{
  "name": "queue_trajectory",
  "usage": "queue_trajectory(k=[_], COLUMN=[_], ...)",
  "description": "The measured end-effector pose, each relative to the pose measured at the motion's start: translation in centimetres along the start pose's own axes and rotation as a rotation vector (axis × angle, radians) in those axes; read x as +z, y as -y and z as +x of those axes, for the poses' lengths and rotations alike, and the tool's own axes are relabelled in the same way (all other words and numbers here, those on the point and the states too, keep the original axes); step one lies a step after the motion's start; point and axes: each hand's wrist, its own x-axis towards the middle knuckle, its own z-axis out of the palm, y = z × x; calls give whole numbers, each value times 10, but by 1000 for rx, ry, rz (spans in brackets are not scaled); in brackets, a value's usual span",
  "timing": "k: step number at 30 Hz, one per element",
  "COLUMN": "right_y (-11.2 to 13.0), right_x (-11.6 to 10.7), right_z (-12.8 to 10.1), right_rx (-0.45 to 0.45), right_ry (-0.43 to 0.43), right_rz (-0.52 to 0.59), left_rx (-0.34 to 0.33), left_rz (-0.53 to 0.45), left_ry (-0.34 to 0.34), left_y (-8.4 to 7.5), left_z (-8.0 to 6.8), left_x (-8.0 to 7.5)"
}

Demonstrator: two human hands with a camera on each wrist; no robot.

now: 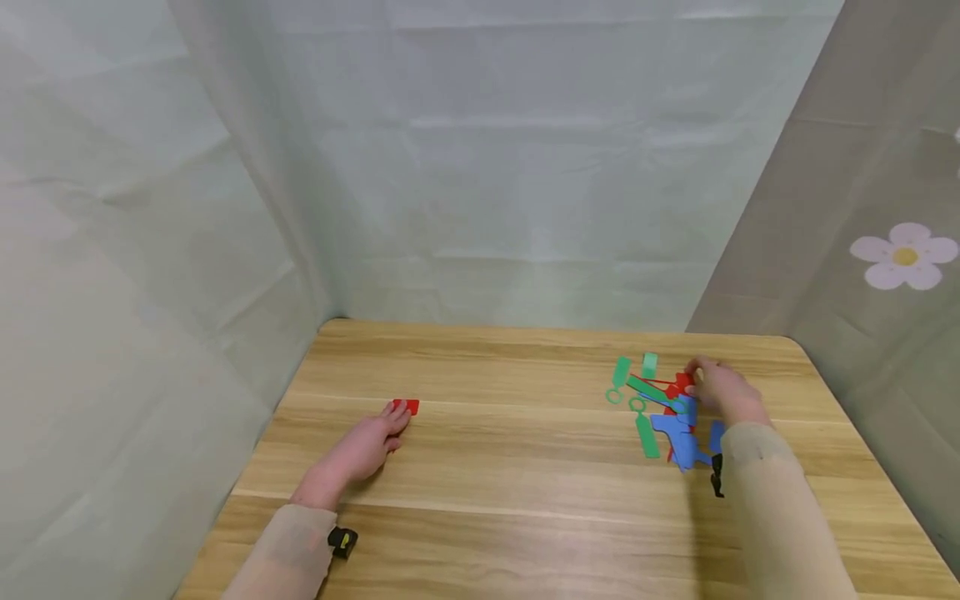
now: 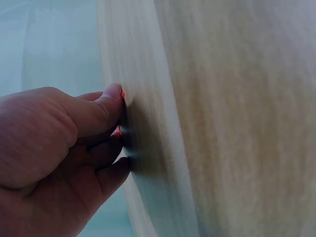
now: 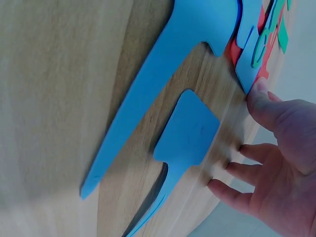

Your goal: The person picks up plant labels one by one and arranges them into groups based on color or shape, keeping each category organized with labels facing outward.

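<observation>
My left hand (image 1: 363,446) rests on a red plastic label (image 1: 408,407) lying on the wooden table. Its fingers stretch across the label, and slivers of red show by the thumb in the left wrist view. On the right, my right hand (image 1: 723,390) reaches the back of a heap of flat labels. Its thumb and index finger pinch a red plant label (image 3: 263,72), while the other fingers spread apart. Blue T-shaped plant labels (image 1: 678,429) lie nearest this hand. Green labels with ring ends (image 1: 647,437) lie on the heap's left side.
A pale green piece (image 1: 649,364) lies behind the heap. Wood-grain table (image 1: 517,467) stretches between the hands. Light cloth (image 1: 525,183) hangs behind the table and along both sides. Small black devices (image 1: 342,542) sit at the wrists.
</observation>
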Motion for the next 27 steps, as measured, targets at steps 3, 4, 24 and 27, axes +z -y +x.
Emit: queue_trajectory(k=[3, 4, 24, 27], right_y=[-3, -5, -60, -62], right_x=[-1, -2, -10, -10], right_z=[1, 1, -6, -10], right_rx=[-1, -4, -172, -137], right_ry=[12, 13, 40, 10], right_rz=[27, 33, 93, 122], left_rx=[12, 17, -5, -6], left_rz=[17, 22, -6, -3], left_ry=[-1, 0, 3, 6], left_y=[-1, -1, -9, -10], left_z=[2, 3, 9, 9], left_x=[0, 1, 6, 6])
